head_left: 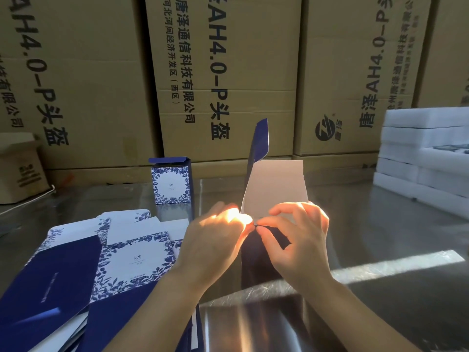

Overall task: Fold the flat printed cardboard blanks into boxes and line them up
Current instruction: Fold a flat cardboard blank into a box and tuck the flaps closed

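Observation:
A half-folded cardboard blank (275, 185) stands upright in the middle, its pale inner face toward me and a dark blue flap sticking up at its top left. My left hand (215, 240) and my right hand (299, 240) both pinch its lower part, fingertips nearly meeting at the fold. One finished blue-and-white floral box (171, 182) stands upright on the table behind and to the left of my hands. A loose pile of flat printed blanks (83, 268) lies at the lower left, touching my left forearm.
The shiny metal table (380, 237) carries a bright strip of sunlight. Large brown cartons (228, 77) wall off the back. Stacked white foam trays (426, 153) sit at the right edge. A small brown carton (20, 168) stands at the far left.

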Tool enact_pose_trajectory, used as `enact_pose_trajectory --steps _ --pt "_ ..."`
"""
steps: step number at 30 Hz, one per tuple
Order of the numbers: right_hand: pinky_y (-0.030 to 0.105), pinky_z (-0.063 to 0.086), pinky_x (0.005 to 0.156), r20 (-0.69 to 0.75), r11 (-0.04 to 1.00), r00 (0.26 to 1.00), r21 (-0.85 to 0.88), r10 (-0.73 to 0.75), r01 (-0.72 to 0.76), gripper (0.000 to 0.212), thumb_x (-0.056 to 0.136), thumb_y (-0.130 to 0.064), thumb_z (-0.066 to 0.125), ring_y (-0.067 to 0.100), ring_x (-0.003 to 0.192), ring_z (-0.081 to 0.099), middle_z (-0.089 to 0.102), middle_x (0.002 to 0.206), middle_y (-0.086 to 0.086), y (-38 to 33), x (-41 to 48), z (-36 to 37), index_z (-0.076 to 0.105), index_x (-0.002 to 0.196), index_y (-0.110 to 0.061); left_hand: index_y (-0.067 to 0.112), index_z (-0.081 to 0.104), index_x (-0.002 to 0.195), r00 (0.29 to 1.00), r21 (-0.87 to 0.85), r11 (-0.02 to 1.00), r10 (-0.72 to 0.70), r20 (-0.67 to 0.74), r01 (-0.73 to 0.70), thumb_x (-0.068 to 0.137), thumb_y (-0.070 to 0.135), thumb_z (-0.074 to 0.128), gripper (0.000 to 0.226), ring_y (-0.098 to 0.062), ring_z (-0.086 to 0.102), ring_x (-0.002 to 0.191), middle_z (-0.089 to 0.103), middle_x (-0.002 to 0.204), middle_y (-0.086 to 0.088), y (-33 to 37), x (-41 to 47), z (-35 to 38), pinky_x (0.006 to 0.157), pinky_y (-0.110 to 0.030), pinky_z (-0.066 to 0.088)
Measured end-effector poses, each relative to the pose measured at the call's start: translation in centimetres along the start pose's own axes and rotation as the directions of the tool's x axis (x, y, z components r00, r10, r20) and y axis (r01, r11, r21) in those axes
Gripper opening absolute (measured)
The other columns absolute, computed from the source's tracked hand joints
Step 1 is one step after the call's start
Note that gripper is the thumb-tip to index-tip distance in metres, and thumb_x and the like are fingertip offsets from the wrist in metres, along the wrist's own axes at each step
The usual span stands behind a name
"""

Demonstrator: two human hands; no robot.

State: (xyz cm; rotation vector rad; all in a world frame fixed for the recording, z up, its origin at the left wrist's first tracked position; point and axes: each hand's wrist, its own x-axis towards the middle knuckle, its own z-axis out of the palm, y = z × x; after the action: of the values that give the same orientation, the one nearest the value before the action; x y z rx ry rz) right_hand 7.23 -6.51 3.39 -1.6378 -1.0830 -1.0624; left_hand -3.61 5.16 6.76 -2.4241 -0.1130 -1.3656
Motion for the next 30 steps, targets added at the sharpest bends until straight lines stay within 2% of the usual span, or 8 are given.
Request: enact_pose_trajectory --steps 3,5,7,12,14,21,25,30 --pt "0.024 0.018 0.100 -0.004 1.000 1.000 -0.008 -0.014 0.014 0.012 0.079 -0.031 0.060 0.006 0.100 0.043 0.060 0.092 -0.013 -0.08 0.04 -0.02 0.071 0.075 -0.031 0.022 0.070 0.066 0.997 -0.043 0.999 0.028 -0.070 -0.031 0.088 0.043 0.055 0.035 -0.016 0.051 0.050 0.052 0.056 0.003 -0.36 -0.18 -0.05 0.037 -0.017 0.034" --pt "0.022 0.017 0.100 -0.009 1.000 1.000 -0.015 -0.022 0.022 0.012 0.080 -0.031 0.059 0.006 0.099 0.044 0.061 0.090 -0.013 -0.08 0.09 -0.06 0.071 0.075 -0.030 0.018 0.070 0.067 0.988 -0.097 0.992 0.065 -0.141 -0.080 0.085 0.037 0.056 0.031 -0.018 0.052 0.048 0.056 0.058 -0.001 -0.56 -0.25 -0.08 0.035 -0.020 0.040" --pt "0.020 0.017 0.100 -0.014 1.000 1.000 -0.016 -0.020 0.020 0.013 0.080 -0.030 0.058 0.005 0.099 0.043 0.060 0.090 -0.014 -0.04 0.12 -0.10 0.070 0.075 -0.030 0.017 0.070 0.066 0.982 -0.108 0.990 0.076 -0.171 -0.096 0.082 0.033 0.056 0.027 -0.019 0.049 0.046 0.053 0.056 -0.001 -0.62 -0.20 -0.18 0.034 -0.021 0.037" --pt "0.020 0.016 0.099 -0.006 0.999 1.000 -0.038 -0.004 0.004 0.013 0.081 -0.031 0.058 0.006 0.099 0.042 0.059 0.090 -0.015 0.07 0.11 -0.06 0.070 0.076 -0.030 0.020 0.071 0.075 0.990 -0.117 0.991 0.054 -0.127 -0.069 0.077 0.030 0.067 0.011 -0.020 0.052 0.047 0.054 0.057 0.000 -0.74 -0.39 0.09 0.033 -0.021 0.039" --pt "0.019 0.016 0.099 -0.005 0.999 1.000 -0.041 -0.011 0.011 0.013 0.080 -0.031 0.058 0.006 0.099 0.043 0.059 0.090 -0.016 0.08 0.10 -0.06 0.070 0.075 -0.030 0.019 0.067 0.079 0.991 -0.124 0.989 0.060 -0.120 -0.075 0.082 0.031 0.062 0.013 -0.019 0.052 0.049 0.055 0.059 0.000 -0.74 -0.46 0.37 0.033 -0.022 0.039" --pt "0.021 0.018 0.098 -0.031 0.999 0.999 -0.037 -0.018 0.016 0.013 0.079 -0.030 0.060 0.008 0.097 0.043 0.059 0.089 -0.013 -0.01 0.00 -0.04 0.072 0.075 -0.030 0.024 0.072 0.073 0.999 -0.092 0.996 0.010 -0.038 -0.013 0.089 0.038 0.059 0.025 -0.015 0.052 0.051 0.053 0.058 0.006 -0.65 -0.39 0.22 0.036 -0.020 0.034" --pt "0.026 0.020 0.099 -0.059 0.996 0.996 -0.057 -0.066 0.063 0.013 0.079 -0.030 0.062 0.012 0.097 0.045 0.061 0.090 -0.011 -0.02 0.06 -0.04 0.074 0.077 -0.029 0.022 0.072 0.071 1.000 -0.098 0.995 0.012 -0.011 -0.013 0.079 0.029 0.068 0.012 -0.015 0.052 0.050 0.054 0.058 0.005 -0.49 -0.31 -0.15 0.035 -0.019 0.035" --pt "0.030 0.021 0.102 -0.071 0.992 0.994 -0.097 -0.083 0.076 0.014 0.080 -0.032 0.062 0.014 0.098 0.046 0.061 0.095 -0.008 0.09 0.05 -0.15 0.074 0.085 -0.026 0.022 0.070 0.067 1.000 -0.131 0.991 -0.002 0.017 0.004 0.077 0.027 0.066 0.012 -0.016 0.051 0.046 0.053 0.056 0.004 -0.37 -0.15 -0.28 0.033 -0.017 0.037"
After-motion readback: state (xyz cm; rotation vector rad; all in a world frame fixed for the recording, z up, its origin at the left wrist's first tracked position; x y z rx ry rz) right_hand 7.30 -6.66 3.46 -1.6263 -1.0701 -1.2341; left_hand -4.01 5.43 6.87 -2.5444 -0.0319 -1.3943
